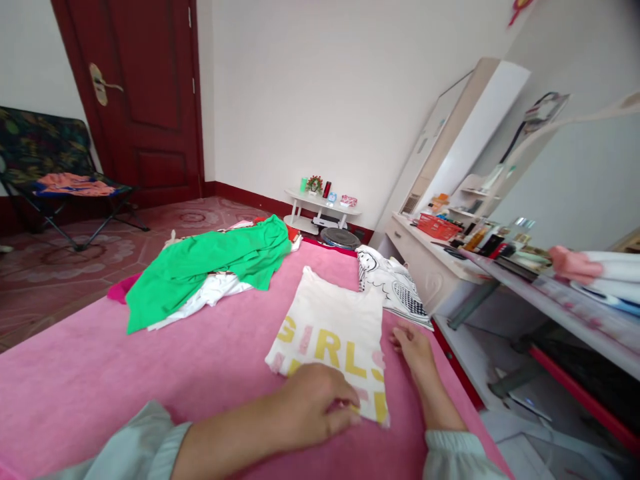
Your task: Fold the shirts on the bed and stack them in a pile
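A white shirt (pixel 345 320), folded into a block and printed with yellow and pink letters reading "GIRLS", lies flat on a pink bedspread (pixel 215 387). My left hand (pixel 315 407) is at its near edge, thumb and fingers closed on the cloth there. Part of the lower print is hidden under that hand. Just off the shirt's right side is my right hand (pixel 413 347), its fingers loosely bent and apart, with nothing seen in them. Beyond it lies a white garment with a black drawing (pixel 393 283).
A heap of clothes with a green garment (pixel 215 253) on top lies at the bed's far left. A dressing table (pixel 425 250) crowded with bottles and a red basket (pixel 439 227) stands on the right. A folding chair (pixel 45 143) holds an orange garment by the door (pixel 145 87).
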A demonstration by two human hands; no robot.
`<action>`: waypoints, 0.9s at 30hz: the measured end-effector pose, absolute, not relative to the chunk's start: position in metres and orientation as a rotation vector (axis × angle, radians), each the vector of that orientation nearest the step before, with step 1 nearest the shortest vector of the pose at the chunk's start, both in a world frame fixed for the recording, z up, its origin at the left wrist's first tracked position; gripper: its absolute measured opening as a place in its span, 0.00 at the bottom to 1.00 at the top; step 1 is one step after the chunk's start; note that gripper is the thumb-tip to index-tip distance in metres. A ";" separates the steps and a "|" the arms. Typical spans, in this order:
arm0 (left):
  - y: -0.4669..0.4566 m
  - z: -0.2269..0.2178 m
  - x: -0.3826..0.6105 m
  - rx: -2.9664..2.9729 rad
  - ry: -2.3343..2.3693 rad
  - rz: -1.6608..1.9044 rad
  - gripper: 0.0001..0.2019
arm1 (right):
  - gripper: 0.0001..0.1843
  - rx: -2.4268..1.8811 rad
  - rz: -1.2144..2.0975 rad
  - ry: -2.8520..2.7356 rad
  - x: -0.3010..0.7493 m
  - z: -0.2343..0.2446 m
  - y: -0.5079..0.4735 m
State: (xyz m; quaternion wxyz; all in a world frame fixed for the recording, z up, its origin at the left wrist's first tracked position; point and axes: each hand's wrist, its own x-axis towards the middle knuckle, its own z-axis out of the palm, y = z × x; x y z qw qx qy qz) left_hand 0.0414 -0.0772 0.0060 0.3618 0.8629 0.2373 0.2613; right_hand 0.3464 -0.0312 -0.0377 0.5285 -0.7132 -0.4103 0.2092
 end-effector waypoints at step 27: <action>0.000 0.000 0.093 1.814 0.799 0.895 0.31 | 0.24 -1.608 0.389 -1.427 0.258 -0.017 -0.034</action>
